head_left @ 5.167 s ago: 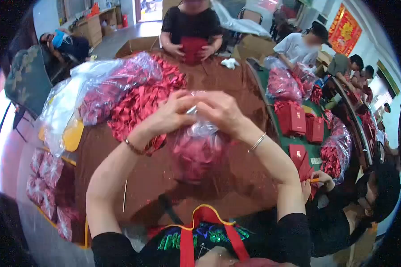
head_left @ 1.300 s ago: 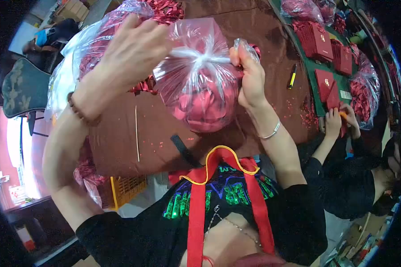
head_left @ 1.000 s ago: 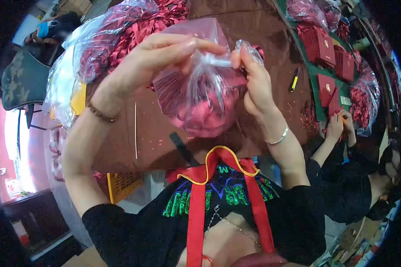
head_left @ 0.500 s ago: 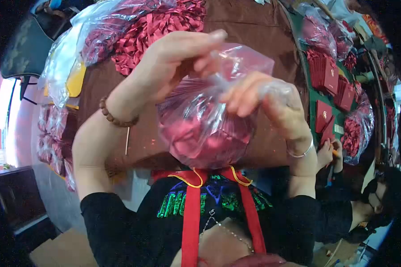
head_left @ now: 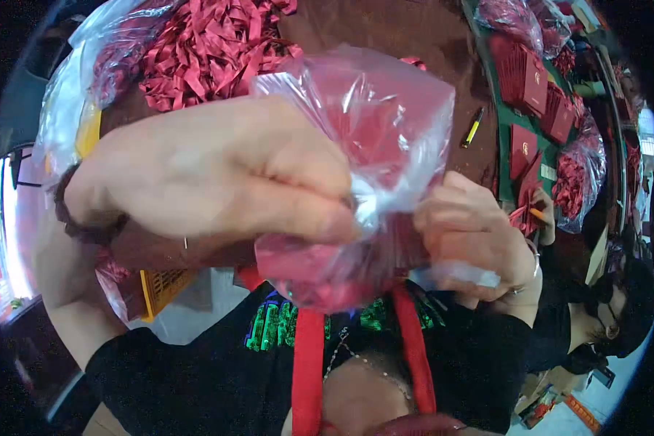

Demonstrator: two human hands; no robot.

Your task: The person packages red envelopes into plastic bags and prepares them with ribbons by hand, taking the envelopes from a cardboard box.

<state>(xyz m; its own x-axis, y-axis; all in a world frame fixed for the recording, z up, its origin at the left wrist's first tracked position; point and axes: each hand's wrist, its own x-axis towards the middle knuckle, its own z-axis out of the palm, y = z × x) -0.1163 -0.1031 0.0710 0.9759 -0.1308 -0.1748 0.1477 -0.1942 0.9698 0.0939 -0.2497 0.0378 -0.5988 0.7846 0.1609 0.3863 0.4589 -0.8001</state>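
Note:
A clear plastic bag (head_left: 385,123) with red contents is held up in front of my chest, its neck bunched into a whitish twist. My left hand (head_left: 232,174) pinches that twist between thumb and fingers. On the other side of the neck, my right hand (head_left: 479,236) has its fingers curled against the bag. A crumpled translucent strip (head_left: 465,275) hangs at the lower fingers of my right hand; I cannot make out what it is. The bag's lower part bulges beneath both hands, partly hidden by them.
A heap of red ribbons (head_left: 207,54) lies on the brown-covered table (head_left: 363,25). A yellow-and-black pen-like tool (head_left: 474,128) lies to the right. Further right are stacked red folders (head_left: 519,80) and a co-worker's hand (head_left: 543,214). A yellow crate (head_left: 160,291) stands low left.
My left hand has come down from above the bag and now grips its neck. My right hand has moved slightly right and down. The bag's top stands more spread out.

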